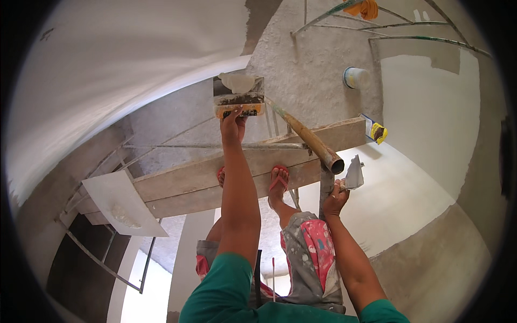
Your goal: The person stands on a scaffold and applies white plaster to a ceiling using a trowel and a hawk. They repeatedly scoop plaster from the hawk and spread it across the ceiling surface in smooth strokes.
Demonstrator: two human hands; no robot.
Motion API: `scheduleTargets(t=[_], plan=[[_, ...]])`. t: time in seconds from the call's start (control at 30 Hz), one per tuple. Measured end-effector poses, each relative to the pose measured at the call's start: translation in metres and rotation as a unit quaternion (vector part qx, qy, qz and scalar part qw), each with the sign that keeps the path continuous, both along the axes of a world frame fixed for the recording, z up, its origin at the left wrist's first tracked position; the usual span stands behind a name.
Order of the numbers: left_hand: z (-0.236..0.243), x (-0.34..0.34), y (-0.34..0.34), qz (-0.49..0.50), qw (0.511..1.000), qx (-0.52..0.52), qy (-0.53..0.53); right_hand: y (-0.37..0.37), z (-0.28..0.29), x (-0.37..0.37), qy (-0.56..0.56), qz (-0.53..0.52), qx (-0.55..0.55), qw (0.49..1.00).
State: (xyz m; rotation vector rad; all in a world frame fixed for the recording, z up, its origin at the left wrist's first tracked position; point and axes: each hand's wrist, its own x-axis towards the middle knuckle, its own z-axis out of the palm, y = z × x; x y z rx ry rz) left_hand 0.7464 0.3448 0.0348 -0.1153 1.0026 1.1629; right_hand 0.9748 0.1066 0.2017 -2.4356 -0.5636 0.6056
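Observation:
My left hand (pixel 231 125) is stretched forward, fingers closed on a wide putty knife (pixel 239 98) with an orange-brown back edge. White putty lies on its metal blade, close to the white-coated wall (pixel 140 48) at the left. Lower on the right, my right hand (pixel 335 200) grips a grey trowel-like tool (pixel 354 173) smeared with putty; part of its handle is hidden by the fingers. A white board (pixel 110 196) with a mound of putty (pixel 125 216) rests on the scaffold at the left.
I stand in red flip-flops on scaffold planks (pixel 186 189), high above the floor. A rusty scaffold pipe (pixel 309 137) rises between my hands. Below are a white bucket (pixel 355 78) and more scaffold frames (pixel 398 37) with an orange cloth (pixel 366 8). A yellow-and-blue bag (pixel 377 131) is by the plank's end.

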Motion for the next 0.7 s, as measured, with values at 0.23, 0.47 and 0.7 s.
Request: scheduleTargets(t=[0.23, 0.47, 0.7], plan=[[-0.048, 0.018, 0.006, 0.008, 0.999, 0.036, -0.027, -0.040, -0.020, 0.014, -0.140, 0.132, -0.061, 0.979], [-0.142, 0.051, 0.035, 0.083, 0.994, 0.055, -0.040, -0.042, -0.003, 0.016, -0.215, 0.268, -0.152, 0.927], [-0.194, 0.066, 0.040, 0.123, 0.990, 0.045, -0.043, -0.032, 0.007, -0.003, -0.037, -0.002, -0.166, 0.985]])
